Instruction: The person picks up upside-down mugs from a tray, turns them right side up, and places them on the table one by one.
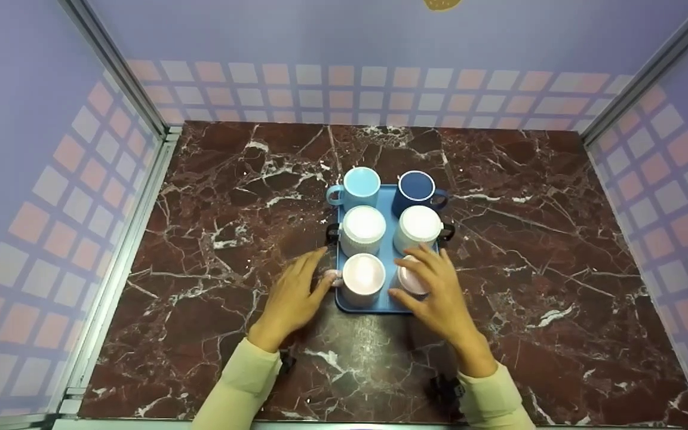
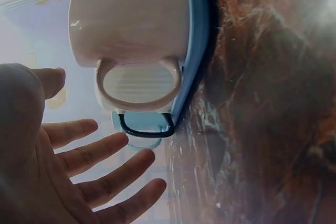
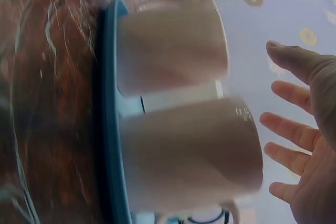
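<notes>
A blue tray (image 1: 387, 239) carries several mugs in two columns. At its front left stands a pale pink mug (image 1: 363, 279), its handle pointing left. My left hand (image 1: 291, 297) is beside that handle, fingers spread; the left wrist view shows a gap between the fingers (image 2: 113, 179) and the mug (image 2: 131, 19). Over the front right pink mug (image 1: 411, 279) hovers my right hand (image 1: 441, 294), partly hiding it. In the right wrist view its spread fingers (image 3: 294, 129) are apart from the nearer mug (image 3: 194, 156). Neither hand grips anything.
Behind the pink mugs stand two white mugs, left (image 1: 363, 227) and right (image 1: 419, 226), with black handles. A light blue mug (image 1: 361, 182) and a dark blue mug (image 1: 416, 186) occupy the back. Around the tray lies a dark red marbled tabletop (image 1: 236, 239), with checked walls (image 1: 374, 77) beyond.
</notes>
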A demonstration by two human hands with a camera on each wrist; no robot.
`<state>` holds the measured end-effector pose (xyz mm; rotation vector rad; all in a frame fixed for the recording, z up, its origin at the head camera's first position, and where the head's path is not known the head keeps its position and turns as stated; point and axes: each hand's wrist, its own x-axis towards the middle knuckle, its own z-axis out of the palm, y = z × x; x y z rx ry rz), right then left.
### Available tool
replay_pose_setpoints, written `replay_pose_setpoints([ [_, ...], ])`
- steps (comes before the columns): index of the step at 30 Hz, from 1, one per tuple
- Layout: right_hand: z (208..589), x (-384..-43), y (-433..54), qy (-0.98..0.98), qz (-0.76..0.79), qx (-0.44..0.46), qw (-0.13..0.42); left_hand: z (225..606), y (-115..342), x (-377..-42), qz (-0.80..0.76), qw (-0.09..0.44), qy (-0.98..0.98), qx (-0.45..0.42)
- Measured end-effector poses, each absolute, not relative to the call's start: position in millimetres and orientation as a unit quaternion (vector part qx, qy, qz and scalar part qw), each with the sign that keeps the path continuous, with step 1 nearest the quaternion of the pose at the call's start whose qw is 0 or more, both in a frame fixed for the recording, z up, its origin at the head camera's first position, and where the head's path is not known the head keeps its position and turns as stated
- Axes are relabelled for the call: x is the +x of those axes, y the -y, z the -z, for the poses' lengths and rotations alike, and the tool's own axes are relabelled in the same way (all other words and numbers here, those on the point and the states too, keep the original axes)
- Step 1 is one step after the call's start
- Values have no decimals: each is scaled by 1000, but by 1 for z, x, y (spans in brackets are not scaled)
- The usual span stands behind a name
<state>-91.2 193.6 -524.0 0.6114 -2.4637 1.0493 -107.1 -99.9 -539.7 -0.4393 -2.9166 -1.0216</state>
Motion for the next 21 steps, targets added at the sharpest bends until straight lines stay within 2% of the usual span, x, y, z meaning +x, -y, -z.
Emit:
replay_pose_setpoints([
  [8,525,-92,-165,891,-304,273,197,545,97,-104,336,-6,932,-139],
  [15,529,-93,-154,901,-260,292,186,548,95,-104,336,-16,931,-142],
  [21,533,-93,-152,904,-241,294,198,555,94,-104,382,-33,912,-146],
])
